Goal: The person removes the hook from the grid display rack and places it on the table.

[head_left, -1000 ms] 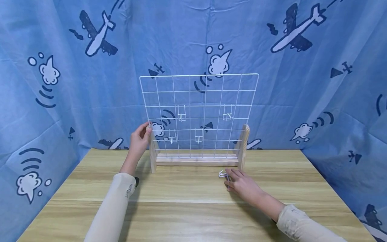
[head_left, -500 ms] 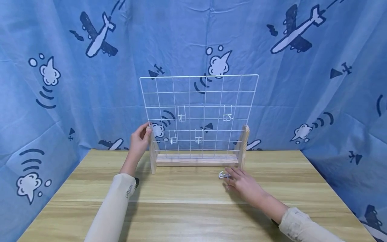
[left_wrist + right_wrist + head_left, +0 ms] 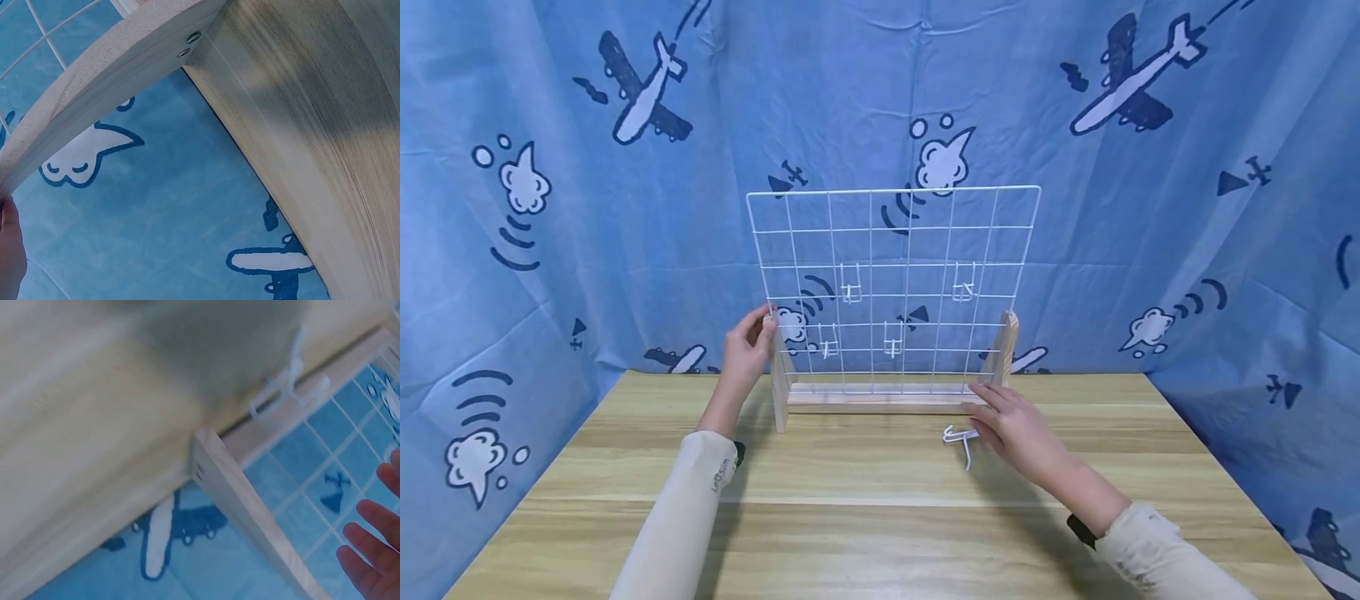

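A white wire grid [image 3: 887, 225] stands upright in a wooden stand [image 3: 887, 408], with several small white hooks [image 3: 851, 287] hung on it. My left hand [image 3: 747, 350] pinches the top of the stand's left upright [image 3: 778, 375]; at the edge of the left wrist view, only a bit of that hand [image 3: 11, 256] shows against the wood. One loose white hook [image 3: 961, 436] lies on the table in front of the stand's right end. Just above and right of it, my right hand [image 3: 1015, 429] has its fingers extended and holds nothing. The right wrist view shows the loose hook [image 3: 287, 390] blurred, apart from the spread fingers [image 3: 369, 550].
The wood-grain table [image 3: 850, 533] reaches back to a blue curtain [image 3: 880, 100] printed with planes and clouds, which surrounds it at the back and both sides. The stand's right upright [image 3: 1004, 350] is close behind my right hand.
My right hand has let go of the loose hook and lifted slightly up and away, leaving it on the table. My left hand has stayed at the upright.
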The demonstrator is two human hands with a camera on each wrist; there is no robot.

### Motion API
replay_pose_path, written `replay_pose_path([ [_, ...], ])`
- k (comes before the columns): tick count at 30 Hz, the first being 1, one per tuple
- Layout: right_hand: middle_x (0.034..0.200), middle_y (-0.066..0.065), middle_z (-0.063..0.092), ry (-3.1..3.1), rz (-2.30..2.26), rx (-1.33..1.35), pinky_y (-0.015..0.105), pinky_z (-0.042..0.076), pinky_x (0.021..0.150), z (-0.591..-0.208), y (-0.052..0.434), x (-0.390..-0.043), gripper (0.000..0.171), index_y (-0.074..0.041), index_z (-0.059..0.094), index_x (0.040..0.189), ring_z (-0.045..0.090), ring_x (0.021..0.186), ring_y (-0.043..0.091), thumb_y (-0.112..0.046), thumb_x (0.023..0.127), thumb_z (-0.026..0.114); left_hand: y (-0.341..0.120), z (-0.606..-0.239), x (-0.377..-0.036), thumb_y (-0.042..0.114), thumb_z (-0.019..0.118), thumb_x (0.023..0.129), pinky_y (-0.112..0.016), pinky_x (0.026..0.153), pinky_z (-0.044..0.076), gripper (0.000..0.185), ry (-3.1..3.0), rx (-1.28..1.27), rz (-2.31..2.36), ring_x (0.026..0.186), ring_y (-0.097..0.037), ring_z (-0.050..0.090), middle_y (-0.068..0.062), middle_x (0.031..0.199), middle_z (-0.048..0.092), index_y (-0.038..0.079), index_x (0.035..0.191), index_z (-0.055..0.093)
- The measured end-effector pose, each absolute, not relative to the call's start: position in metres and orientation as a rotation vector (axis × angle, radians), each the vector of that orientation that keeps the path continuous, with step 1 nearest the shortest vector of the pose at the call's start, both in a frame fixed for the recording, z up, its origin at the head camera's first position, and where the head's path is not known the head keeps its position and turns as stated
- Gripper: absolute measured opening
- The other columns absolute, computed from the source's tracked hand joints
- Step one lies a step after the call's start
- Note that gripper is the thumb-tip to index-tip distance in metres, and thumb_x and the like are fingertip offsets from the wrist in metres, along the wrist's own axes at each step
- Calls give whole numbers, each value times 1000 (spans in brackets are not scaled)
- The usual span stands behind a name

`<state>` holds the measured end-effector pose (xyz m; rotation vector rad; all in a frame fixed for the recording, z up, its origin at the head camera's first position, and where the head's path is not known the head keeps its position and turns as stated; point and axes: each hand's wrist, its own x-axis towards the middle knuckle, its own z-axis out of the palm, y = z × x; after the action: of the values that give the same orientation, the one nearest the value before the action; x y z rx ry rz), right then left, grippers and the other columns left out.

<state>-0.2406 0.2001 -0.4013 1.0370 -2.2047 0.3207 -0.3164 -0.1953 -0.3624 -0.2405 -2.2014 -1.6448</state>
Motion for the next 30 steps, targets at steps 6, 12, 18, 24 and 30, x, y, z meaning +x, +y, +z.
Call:
replay_pose_path([
  [6, 108, 26, 66, -2119, 377, 959, 56, 53, 82, -382, 201, -250, 30, 4, 71, 101, 62, 98, 44, 3, 71, 79, -196, -362, -317, 13, 48, 101, -32, 106, 41, 40, -2207, -243, -1633, 127, -27, 49, -16, 138, 51, 0, 139, 46],
  [12, 111, 26, 65, -2116, 473, 824, 57, 52, 86, -362, 203, -254, 30, 5, 70, 106, 60, 103, 44, 4, 76, 76, -197, -363, -318, 14, 47, 102, -31, 105, 42, 40, -2212, -261, -1618, 126, -26, 50, -16, 138, 52, 1, 140, 46],
  [18, 124, 25, 60, -2207, 617, 700, 60, 44, 95, -345, 203, -254, 40, 6, 61, 122, 54, 115, 44, 0, 84, 71, -194, -362, -315, 12, 47, 101, -33, 105, 42, 40, -2206, -262, -1619, 125, -29, 51, -19, 137, 52, -2, 138, 46],
  [24, 132, 26, 54, -2237, 690, 641, 60, 40, 101, -331, 197, -259, 48, 6, 52, 133, 49, 122, 45, -5, 88, 68, -194, -366, -318, 14, 47, 102, -33, 104, 43, 39, -2211, -240, -1599, 125, -27, 51, -16, 137, 53, 2, 139, 47],
  [30, 136, 24, 51, -2223, 797, 585, 56, 38, 105, -320, 186, -265, 49, 2, 50, 137, 47, 125, 42, -8, 91, 65, -195, -366, -318, 13, 48, 101, -34, 104, 43, 39, -2210, -236, -1589, 125, -27, 51, -17, 137, 53, 1, 139, 47],
])
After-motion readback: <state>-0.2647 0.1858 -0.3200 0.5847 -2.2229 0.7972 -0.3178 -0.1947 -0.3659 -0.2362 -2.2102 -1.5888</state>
